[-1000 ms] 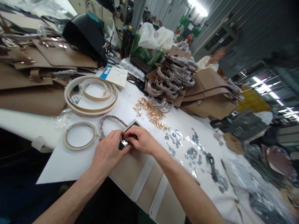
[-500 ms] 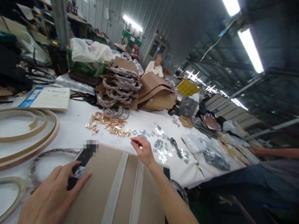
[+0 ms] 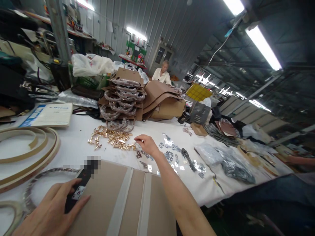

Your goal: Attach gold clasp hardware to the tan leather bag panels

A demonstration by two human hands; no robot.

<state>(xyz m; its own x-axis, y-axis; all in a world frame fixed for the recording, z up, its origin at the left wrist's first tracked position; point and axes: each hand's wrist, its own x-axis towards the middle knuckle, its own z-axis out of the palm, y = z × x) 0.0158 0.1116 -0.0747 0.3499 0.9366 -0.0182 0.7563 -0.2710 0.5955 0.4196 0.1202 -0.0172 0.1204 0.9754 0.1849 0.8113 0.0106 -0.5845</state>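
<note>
A tan bag panel [image 3: 115, 200] with two pale strips lies in front of me on the white table [image 3: 73, 144]. My left hand [image 3: 52, 213] rests on its left edge, fingers spread flat around a black strap end with a small silver plate [image 3: 79, 192]. My right hand [image 3: 147, 144] reaches forward to the pile of small gold metal fittings [image 3: 110, 139], fingertips pinched together at the pile's near edge. What they pinch is too small to name. Silver metal plates [image 3: 172, 155] lie scattered just right of that hand.
Coiled tan edging strips [image 3: 29, 147] and a wrapped handle [image 3: 31, 190] lie at left, a booklet [image 3: 48, 114] behind them. Stacked tan panels with wrapped handles [image 3: 123, 95] stand at the back. Plastic bags of hardware [image 3: 231, 162] lie at right. A seated person [image 3: 161, 75] works far off.
My view has swung up and right. My right hand left the strap end and moved forward to the gold fittings; my left hand stayed on the strap end.
</note>
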